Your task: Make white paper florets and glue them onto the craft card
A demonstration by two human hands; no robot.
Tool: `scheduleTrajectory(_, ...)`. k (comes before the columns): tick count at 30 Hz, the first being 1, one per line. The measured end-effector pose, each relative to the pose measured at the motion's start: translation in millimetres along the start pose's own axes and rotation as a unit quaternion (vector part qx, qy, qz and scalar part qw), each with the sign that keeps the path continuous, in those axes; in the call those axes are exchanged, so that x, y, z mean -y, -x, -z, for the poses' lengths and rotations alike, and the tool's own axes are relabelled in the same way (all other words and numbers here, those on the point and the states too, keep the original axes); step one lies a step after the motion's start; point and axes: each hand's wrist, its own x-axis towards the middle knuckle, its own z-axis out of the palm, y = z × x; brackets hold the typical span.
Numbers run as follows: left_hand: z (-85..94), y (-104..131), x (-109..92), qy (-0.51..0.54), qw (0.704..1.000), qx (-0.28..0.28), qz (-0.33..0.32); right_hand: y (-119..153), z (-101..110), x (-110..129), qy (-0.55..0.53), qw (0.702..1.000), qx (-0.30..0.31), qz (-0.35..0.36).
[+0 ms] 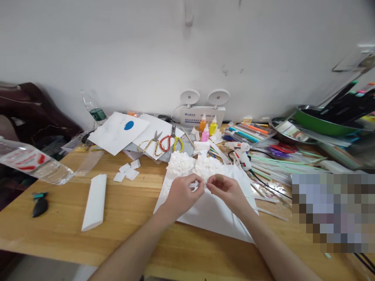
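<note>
At the left of the table point(125, 246), a clear bottle point(35, 160) lies tilted, its base toward the right; farther back leans a green-labelled bottle point(96, 113). A folded paper strip point(94, 203) lies left of the hands, its long axis running near to far. The left hand point(182, 195) and right hand point(228, 191) meet at the fingertips over a white sheet point(199, 218), thumbs and forefingers pinched closed on what looks like a small white scrap point(205, 184), too hidden to show its long axis or which way it points. Just beyond are two fluffy white heaps point(181, 163), side by side. Farther back, small bottles hold orange point(202, 124), pink point(205, 135) and yellow point(213, 127) colour; at far right, a green bowl point(324, 119) holds black pens point(341, 99).
</note>
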Motion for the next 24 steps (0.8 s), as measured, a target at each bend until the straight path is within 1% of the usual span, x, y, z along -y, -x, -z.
scheduleTrajectory(7,-0.5,1,0,-0.016,1.000,-0.001,-0.015,2,-2,4,0.025,0.999,0.012,0.017)
scheduleTrajectory(13,-0.9,-1,-1,0.008,0.999,-0.001,-0.039,3,-3,8,0.088,0.995,-0.013,0.048)
scheduleTrajectory(18,-0.4,0,-2,0.038,0.999,0.011,-0.030,5,-4,11,0.142,0.987,-0.039,0.070)
scheduleTrajectory(24,-1.9,2,-3,0.034,0.999,0.024,-0.031,6,-4,13,0.181,0.979,-0.057,0.079)
